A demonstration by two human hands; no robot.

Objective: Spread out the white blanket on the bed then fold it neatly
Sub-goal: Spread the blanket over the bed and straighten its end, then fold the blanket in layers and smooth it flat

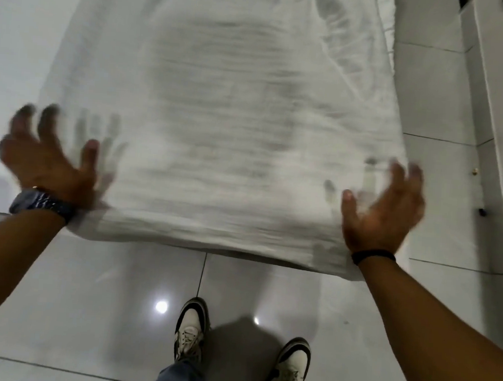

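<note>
The white blanket (219, 122) lies stretched lengthwise over the narrow bed, its near edge hanging just above the floor. My left hand (48, 158) is at the blanket's near left corner, fingers spread and blurred by motion, holding nothing. My right hand (384, 211) is at the near right corner, palm turned inward, fingers apart, also blurred. Both wrists touch the blanket's near edge. The bed itself is hidden under the cloth, apart from a strip of rumpled white sheet (388, 24) at the far right.
Glossy white floor tiles (87, 312) surround the bed. My two shoes (191, 332) stand just in front of the near edge. A white wall or cabinet (494, 103) runs along the right side, close to the bed.
</note>
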